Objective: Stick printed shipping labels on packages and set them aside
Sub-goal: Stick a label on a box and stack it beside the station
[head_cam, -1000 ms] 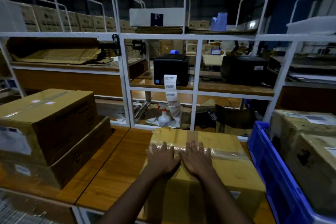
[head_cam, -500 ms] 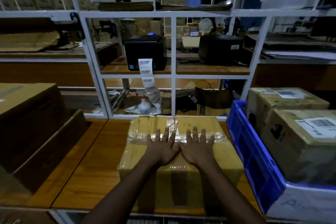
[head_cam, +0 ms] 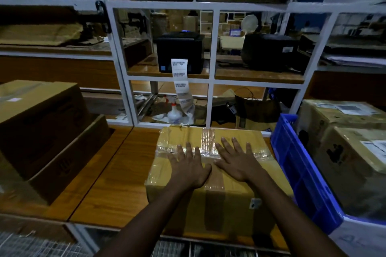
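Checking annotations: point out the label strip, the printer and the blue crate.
label strip (head_cam: 181,86): head view, third label down.
printer (head_cam: 194,56): head view, front face right of the strip.
blue crate (head_cam: 300,171): head view, its left wall.

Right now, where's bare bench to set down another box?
Free: the wooden bench strip between the stacked brown cartons at left and the taped yellow cardboard box under the left hand and right hand. Crowded: the blue plastic crate of labelled cartons flanks the box's right; a white spray bottle sits in the shelf bay behind.
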### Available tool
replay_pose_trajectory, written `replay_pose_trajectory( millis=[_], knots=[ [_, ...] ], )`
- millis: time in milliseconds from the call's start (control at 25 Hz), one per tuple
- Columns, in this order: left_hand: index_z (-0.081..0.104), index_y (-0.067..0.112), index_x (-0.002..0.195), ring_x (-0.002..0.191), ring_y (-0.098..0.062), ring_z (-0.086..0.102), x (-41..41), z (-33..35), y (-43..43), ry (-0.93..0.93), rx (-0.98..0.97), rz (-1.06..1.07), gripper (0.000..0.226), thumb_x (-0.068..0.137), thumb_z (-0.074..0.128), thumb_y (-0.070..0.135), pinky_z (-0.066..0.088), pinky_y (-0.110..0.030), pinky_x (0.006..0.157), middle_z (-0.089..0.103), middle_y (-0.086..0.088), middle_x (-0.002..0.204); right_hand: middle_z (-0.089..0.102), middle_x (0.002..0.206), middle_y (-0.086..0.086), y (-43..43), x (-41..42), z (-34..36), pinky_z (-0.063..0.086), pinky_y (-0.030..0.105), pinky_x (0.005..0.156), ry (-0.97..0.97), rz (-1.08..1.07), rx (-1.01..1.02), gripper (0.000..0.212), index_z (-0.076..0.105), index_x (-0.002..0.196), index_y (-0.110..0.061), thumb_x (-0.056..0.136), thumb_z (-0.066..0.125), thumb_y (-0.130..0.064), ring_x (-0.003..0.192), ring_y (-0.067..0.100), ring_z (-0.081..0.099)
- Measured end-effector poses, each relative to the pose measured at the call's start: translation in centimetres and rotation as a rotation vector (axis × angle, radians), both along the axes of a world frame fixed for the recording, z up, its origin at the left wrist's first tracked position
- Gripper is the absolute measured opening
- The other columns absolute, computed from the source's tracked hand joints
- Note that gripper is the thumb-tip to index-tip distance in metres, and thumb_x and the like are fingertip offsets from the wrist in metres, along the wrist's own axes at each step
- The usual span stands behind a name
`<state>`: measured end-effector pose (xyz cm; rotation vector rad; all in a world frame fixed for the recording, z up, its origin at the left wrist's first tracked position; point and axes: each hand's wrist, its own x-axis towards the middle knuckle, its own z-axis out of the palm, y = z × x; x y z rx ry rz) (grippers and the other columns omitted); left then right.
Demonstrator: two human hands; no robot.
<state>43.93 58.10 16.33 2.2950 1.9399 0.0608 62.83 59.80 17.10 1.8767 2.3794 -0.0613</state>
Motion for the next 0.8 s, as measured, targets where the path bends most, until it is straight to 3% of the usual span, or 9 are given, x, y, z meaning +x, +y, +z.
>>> replay_pose_trajectory(
  millis=[120,200,280,360,440,600,720,800],
  knots=[
    [-0.002,0.018,0.156,0.146,-0.040,-0.014,0.0,0.1,0.3,0.016,-0.037,-0.013,0.082,0.092,0.015,0.067,-0.006,-0.067,0.111,-0.013,-0.015,0.161,-0.014,0.163,-0.007,0.1,0.0,0.0,-0.008,0.058,0.116,0.046,-0.017,0.011,0.067,-0.001,0.155,-0.036,0.097,0.018,-0.064,0.149,0.023,-0.014],
    [0.004,0.019,0.156,0.148,-0.039,-0.008,-0.2,0.6,-0.3,0.019,-0.037,-0.025,0.081,0.092,0.016,0.067,-0.003,-0.065,0.112,-0.007,-0.013,0.162,0.006,0.164,-0.004,-0.8,0.4,0.4,0.001,0.054,0.118,0.181,-0.113,0.102,0.061,0.015,0.154,-0.035,0.099,0.020,-0.060,0.151,0.023,0.001],
    [0.031,0.020,0.148,0.146,-0.036,0.017,-1.2,1.2,-1.9,-0.022,0.102,-0.067,0.074,0.090,0.019,0.063,0.015,-0.058,0.112,0.022,-0.012,0.159,0.031,0.157,-0.002,-2.9,1.5,0.9,0.017,0.051,0.116,0.385,-0.284,0.287,0.054,0.035,0.147,-0.033,0.099,0.027,-0.056,0.145,0.024,0.023],
    [0.058,0.021,0.121,0.124,-0.029,0.049,-3.2,0.9,-3.9,-0.078,0.341,-0.128,0.059,0.087,0.026,0.058,0.038,-0.045,0.098,0.056,-0.006,0.132,0.051,0.142,-0.002,-5.8,3.4,0.9,0.037,0.048,0.106,0.568,-0.387,0.470,0.050,0.051,0.134,-0.029,0.096,0.032,-0.054,0.131,0.022,0.041],
    [0.065,0.020,0.116,0.116,-0.030,0.056,-5.7,-1.1,-5.7,-0.107,0.530,-0.146,0.055,0.088,0.034,0.054,0.041,-0.046,0.092,0.062,-0.008,0.126,0.056,0.135,0.001,-9.2,4.5,-0.6,0.045,0.048,0.093,0.632,-0.433,0.607,0.050,0.059,0.125,-0.024,0.091,0.036,-0.054,0.123,0.027,0.045],
    [0.050,0.034,0.136,0.140,-0.040,0.025,-8.2,-5.1,-7.8,-0.206,0.547,-0.061,0.055,0.090,0.037,0.060,0.029,-0.062,0.102,0.031,-0.015,0.154,0.043,0.136,0.015,-12.2,4.2,-5.2,0.049,0.039,0.085,0.897,-0.476,0.752,0.070,0.054,0.132,-0.010,0.084,0.048,-0.061,0.118,0.032,0.048],
    [0.042,0.042,0.141,0.146,-0.040,0.001,-8.2,-4.5,-5.4,-0.306,0.447,-0.005,0.060,0.090,0.027,0.069,0.026,-0.062,0.108,0.002,-0.012,0.162,0.021,0.148,0.014,-10.4,3.9,-5.3,0.042,0.038,0.094,1.067,-0.407,0.537,0.096,0.031,0.147,-0.018,0.073,0.061,-0.071,0.131,0.028,0.035],
    [0.029,0.042,0.149,0.145,-0.042,-0.001,-8.3,-4.0,-3.1,-0.419,0.388,0.095,0.067,0.088,0.033,0.071,0.023,-0.061,0.110,-0.009,-0.012,0.161,0.009,0.157,0.006,-9.2,3.1,-5.1,0.040,0.044,0.100,1.110,-0.449,0.385,0.103,0.015,0.152,-0.033,0.072,0.075,-0.057,0.140,0.031,0.025]
  ],
)
